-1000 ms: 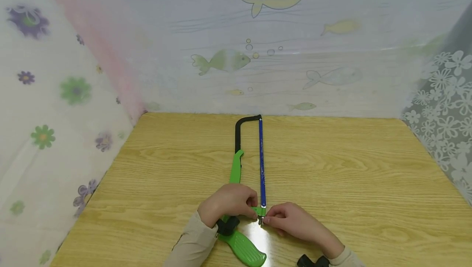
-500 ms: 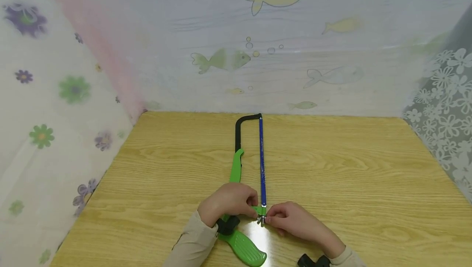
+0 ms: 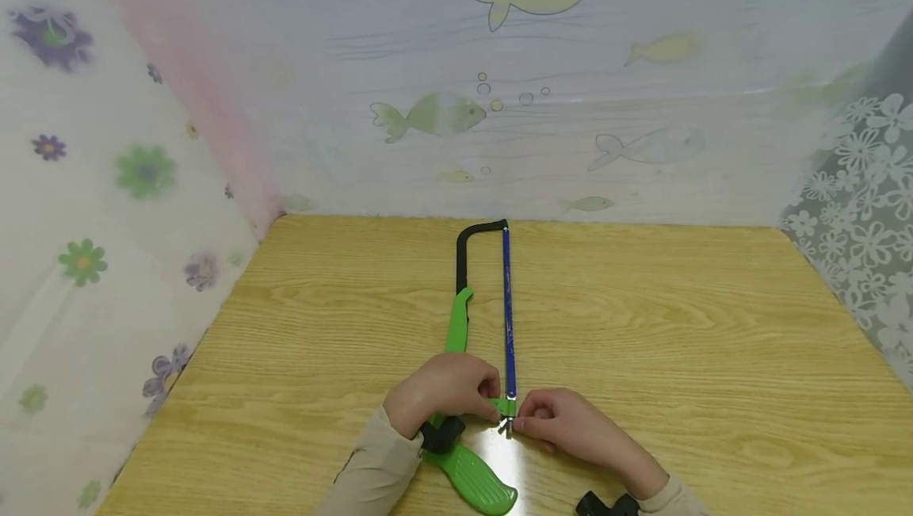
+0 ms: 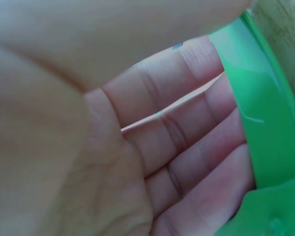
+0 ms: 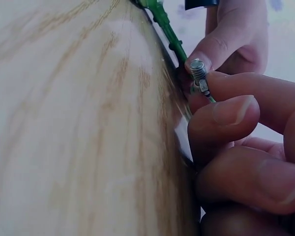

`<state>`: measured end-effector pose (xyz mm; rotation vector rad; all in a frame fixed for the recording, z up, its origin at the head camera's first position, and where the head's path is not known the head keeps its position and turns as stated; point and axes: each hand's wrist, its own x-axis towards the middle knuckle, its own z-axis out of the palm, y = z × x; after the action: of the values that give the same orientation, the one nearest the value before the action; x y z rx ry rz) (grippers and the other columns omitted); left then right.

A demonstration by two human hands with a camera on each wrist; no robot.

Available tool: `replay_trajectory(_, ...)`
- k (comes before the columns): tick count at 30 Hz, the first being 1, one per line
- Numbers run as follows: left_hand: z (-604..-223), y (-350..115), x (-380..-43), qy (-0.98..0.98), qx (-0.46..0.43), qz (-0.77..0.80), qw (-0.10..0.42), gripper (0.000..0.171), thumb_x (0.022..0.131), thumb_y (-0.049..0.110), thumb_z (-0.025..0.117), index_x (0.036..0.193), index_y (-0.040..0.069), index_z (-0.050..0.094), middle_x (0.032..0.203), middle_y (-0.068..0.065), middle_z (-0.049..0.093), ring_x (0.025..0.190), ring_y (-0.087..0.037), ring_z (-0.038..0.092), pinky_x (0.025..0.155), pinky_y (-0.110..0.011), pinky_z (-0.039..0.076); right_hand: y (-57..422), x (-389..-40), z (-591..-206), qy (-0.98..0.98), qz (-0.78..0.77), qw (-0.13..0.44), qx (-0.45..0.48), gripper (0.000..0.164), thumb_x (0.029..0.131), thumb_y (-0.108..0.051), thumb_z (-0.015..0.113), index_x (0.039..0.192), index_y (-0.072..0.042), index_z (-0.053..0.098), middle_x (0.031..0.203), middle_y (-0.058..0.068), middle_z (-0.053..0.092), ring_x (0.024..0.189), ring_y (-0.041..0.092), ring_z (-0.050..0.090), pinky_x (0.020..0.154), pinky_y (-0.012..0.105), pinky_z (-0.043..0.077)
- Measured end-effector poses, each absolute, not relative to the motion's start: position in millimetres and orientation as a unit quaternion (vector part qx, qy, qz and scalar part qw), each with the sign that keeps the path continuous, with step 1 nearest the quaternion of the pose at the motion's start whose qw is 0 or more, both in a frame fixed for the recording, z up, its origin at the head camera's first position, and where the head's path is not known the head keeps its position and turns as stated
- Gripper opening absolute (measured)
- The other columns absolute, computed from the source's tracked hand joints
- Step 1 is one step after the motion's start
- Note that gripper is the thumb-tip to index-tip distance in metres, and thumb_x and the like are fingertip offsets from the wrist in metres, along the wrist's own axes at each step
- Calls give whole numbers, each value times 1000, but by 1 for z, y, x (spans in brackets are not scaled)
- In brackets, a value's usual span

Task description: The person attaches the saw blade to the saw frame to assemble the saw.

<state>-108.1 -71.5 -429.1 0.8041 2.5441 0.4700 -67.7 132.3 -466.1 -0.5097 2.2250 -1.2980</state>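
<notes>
A hacksaw with a green handle, black front frame and blue blade lies flat, its handle end nearest me. My left hand grips the green frame at the blade's near end, thumb and fingertips by the green blade holder. In the left wrist view, its curled fingers meet the green frame. Below the holder sits a metal wing nut on a threaded bolt. My right hand pinches the wing nut from the right; its other fingers are curled.
The saw lies on a wood-grain table. Patterned sheets with fish and flowers stand at the back and both sides. Each wrist wears a black camera mount, one of them by the right sleeve.
The wing nut has turned a little on its bolt between the right fingertips. The saw and both hands keep nearly the same places.
</notes>
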Motion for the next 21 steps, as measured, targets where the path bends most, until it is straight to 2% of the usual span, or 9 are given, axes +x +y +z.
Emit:
replay_trajectory(8,-428,-71,-108,918,294,168,209,18,69,37,72,71,27,57,66,16,50,58,-2,45,54,-21,37,131,-68,-465,816,-488,251,-182,21,83,-35,61,80,-14,60,51,-4,46,43,5,39,43,21,32)
replay_trajectory(21,-426,-72,-107,916,293,173,214,18,70,37,72,72,27,57,66,15,50,58,-3,45,54,-21,37,132,-69,-468,819,-473,251,-205,15,83,-33,61,80,-19,66,50,-7,46,43,3,38,42,19,30)
